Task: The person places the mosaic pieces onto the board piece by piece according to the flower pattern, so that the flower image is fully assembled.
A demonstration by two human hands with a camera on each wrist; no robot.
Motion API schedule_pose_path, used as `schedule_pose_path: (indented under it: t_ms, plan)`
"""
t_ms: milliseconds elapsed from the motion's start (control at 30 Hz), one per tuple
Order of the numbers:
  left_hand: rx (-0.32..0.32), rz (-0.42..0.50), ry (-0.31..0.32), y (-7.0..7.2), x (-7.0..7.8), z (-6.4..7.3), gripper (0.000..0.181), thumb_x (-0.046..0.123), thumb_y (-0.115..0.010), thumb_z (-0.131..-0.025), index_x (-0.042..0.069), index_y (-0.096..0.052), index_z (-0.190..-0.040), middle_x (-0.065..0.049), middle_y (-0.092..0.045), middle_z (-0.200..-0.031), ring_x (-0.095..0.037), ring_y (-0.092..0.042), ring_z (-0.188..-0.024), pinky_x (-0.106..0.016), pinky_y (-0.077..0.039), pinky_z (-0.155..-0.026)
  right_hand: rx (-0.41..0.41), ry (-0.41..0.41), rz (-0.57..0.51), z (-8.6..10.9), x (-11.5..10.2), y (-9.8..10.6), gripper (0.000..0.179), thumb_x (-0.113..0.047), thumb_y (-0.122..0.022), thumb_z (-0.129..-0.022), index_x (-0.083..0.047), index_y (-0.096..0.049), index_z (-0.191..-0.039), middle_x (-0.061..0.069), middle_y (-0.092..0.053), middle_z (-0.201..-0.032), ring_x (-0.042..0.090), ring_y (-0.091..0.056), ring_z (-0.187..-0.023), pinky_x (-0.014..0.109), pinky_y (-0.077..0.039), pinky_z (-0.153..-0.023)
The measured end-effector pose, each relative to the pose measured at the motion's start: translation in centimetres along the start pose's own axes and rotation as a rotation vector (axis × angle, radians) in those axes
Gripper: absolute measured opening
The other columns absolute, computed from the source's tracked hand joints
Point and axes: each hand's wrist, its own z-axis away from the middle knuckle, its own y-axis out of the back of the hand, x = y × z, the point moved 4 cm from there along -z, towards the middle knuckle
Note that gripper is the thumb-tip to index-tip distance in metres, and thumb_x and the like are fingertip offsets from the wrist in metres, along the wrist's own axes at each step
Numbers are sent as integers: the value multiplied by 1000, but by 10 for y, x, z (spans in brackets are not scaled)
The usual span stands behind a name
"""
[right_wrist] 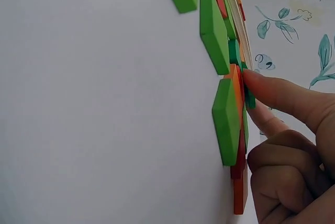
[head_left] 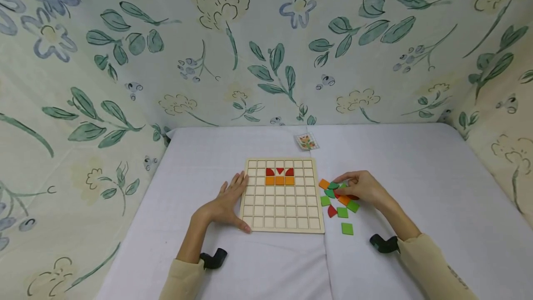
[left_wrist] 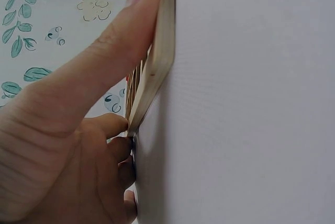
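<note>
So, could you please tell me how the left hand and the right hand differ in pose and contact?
Pose: the left hand is spread, while the right hand has its fingers drawn together and curled.
Contact: the left hand rests against the left edge of the wooden board, whereas the right hand has its fingertips at a dark green piece.
Both are bare and come from cream sleeves.

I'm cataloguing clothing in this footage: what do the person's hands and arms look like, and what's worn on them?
The left hand and right hand wear no gloves. The left sleeve and right sleeve are cream; the right one bears a dark marking, too small to read. A black bent device sits by the left cuff, a similar one by the right.
</note>
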Motion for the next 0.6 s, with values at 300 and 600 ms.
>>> schedule_pose_path:
  t_ms: [300, 600]
  plan:
    - [4, 4, -5, 1, 0, 1, 153, 48, -99, -60, 4, 1, -166, -14, 11, -174, -35, 11, -163, -61, 3, -131, -20, 21, 18, -6, -5, -2, 37, -25, -82, -89, -5, -75, -119, -6, -31, -60, 12, -34, -53, 22, -25, -49]
    - [-3, -2, 3, 1, 0, 0, 153, 49, -99, -60, 5, 2, -166, -13, 12, -175, -33, 12, -163, -60, 4, -132, -52, 12, -25, -9, -3, -4, 38, -23, -82, -89, -4, -73, -121, -5, -30, -60, 11, -32, -50, 22, -25, -48]
